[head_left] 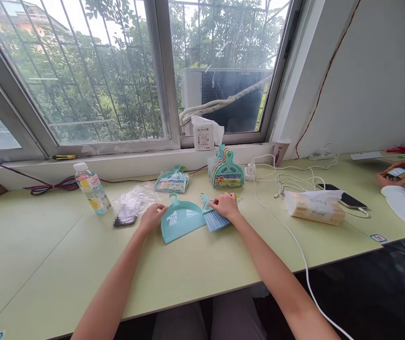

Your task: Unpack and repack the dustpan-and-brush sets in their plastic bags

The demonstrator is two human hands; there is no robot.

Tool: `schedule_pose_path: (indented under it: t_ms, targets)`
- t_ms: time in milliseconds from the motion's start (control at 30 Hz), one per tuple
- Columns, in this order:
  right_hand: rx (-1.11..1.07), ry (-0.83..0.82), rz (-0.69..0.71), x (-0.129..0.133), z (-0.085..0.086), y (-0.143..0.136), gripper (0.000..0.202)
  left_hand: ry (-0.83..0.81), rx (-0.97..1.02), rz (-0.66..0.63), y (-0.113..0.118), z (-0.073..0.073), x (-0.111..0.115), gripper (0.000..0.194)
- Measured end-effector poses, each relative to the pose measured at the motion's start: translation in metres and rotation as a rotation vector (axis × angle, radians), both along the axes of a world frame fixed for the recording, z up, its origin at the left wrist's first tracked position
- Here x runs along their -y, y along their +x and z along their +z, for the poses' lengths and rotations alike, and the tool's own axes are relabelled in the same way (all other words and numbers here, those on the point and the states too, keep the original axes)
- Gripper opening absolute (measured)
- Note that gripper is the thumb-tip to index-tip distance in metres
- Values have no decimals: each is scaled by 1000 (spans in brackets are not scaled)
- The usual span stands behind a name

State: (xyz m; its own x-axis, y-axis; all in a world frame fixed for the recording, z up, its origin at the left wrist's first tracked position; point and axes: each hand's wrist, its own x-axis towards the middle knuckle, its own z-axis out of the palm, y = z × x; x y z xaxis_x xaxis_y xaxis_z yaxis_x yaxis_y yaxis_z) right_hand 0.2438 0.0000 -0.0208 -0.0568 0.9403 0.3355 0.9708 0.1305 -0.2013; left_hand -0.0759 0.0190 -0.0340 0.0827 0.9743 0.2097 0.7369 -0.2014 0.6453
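A light blue dustpan (pixel 183 219) lies on the pale green table. My left hand (pixel 152 217) is at its left edge, fingers closed on the rim near the handle. To the right of the dustpan, my right hand (pixel 226 206) has its fingers closed on a small brush (pixel 216 221) with blue bristles, which lies against the dustpan's right side. Part of the brush is hidden under that hand. Behind them stand a stack of packaged dustpan sets (pixel 226 169) and one wrapped set (pixel 172 180).
Left of my hands are a bottle (pixel 92 188), clear plastic bags (pixel 136 200) and a phone (pixel 124 221). On the right lie a tissue pack (pixel 314 208), white cables (pixel 294 177) and a black phone (pixel 344 196). Another person's hands hold something at far right.
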Motion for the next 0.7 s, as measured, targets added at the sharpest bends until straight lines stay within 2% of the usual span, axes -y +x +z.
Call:
schedule_pose_path:
  t_ms: [133,300,433,567,700]
  targets:
    - [-36,-104,-9,7,10,0,34,-34,-4,6,0,3,3,28]
    - [-70,-209,-40,11,13,2,25,-32,-57,127,-2,11,8,22]
    - [-66,-179,-58,8,6,-1,29,-74,-190,145,2,18,12,28]
    - [-74,-171,-87,9,3,-5,22,-69,-260,117,9,22,16,28]
    - [-204,-47,-152,8,7,-5,22,-59,-352,130,14,28,24,29]
